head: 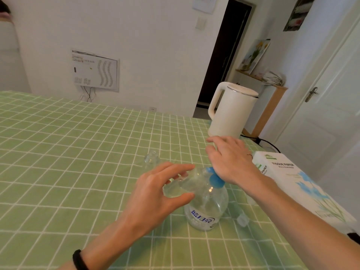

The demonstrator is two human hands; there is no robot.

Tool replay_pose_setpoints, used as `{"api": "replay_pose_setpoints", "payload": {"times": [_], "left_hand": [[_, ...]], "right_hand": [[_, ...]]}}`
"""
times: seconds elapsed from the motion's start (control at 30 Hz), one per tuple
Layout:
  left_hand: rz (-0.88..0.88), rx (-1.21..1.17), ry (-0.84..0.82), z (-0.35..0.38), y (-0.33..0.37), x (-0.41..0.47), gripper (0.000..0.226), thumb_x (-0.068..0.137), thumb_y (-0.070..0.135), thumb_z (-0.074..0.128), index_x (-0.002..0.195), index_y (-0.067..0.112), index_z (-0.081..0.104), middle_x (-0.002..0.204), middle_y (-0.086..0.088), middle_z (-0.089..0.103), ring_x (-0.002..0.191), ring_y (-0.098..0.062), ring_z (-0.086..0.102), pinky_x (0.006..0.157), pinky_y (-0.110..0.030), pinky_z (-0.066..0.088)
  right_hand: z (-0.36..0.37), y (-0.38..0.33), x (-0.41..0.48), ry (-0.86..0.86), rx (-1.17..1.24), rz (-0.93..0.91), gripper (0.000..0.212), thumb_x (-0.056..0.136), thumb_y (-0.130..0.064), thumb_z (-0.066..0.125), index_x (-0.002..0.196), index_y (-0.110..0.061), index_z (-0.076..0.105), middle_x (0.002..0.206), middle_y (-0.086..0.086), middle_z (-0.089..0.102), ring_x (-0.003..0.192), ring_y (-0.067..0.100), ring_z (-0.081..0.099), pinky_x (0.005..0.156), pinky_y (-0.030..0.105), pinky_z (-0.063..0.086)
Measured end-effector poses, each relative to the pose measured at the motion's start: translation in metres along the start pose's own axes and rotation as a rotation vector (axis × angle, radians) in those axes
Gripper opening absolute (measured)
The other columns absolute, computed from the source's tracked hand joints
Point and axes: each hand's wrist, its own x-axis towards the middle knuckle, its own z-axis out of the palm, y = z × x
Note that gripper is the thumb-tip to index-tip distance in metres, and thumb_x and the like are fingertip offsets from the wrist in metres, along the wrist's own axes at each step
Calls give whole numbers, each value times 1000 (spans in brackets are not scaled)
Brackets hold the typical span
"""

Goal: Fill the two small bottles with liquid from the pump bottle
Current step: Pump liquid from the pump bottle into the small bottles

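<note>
Green checked tablecloth [78, 152] carries the work. The pump bottle [206, 209] stands upright near the front middle, clear, with liquid inside and a blue pump head [213, 179].

The left hand [155, 193] grips one small bottle [181, 187], fingers and thumb curled round it, holding it against the pump's spout side; where its mouth sits is blurred. The right hand [231, 158] lies over the pump head, heel of the palm on it and fingers straight and spread, gripping nothing.

The other small bottle [152, 158] stands apart, further back on the cloth. Its fill level cannot be read.

Judgement: filling of the first bottle is in hand. The next move calls for a steady downward press, with the mouth kept under the spout. A kettle [231, 110] and tissue box [292, 182] stand to the right.
</note>
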Motion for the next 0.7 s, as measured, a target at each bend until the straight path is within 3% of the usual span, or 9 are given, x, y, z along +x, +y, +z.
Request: {"api": "replay_pose_setpoints", "payload": {"times": [0.27,0.5,0.7], "left_hand": [[8,18,1,-4,3,2,58,76,40,87,130,42,67,108,22,70,101,-4,67,83,-14,51],[-2,39,-9,-2,-1,-1,58,76,41,86,130,43,66,108,25,69,101,1,66,83,-15,51],[7,32,2,-3,3,2,58,76,42,86,130,45,65,108,23,70,102,-1,66,84,-16,52]], "right_hand": [[-6,0,7,73,-103,3,54,106,-51,27,155,-35,40,168,2,27,159,24,3,125,66,-1],[7,2,1,6,-29,20,55,106,-49,30,160,-37,30,171,1,15,160,20,-6,124,66,-3],[-8,-1,10,-10,-130,39,61,104,-56,27,161,-34,20,173,-1,7,160,26,-10,122,69,-6]]}}
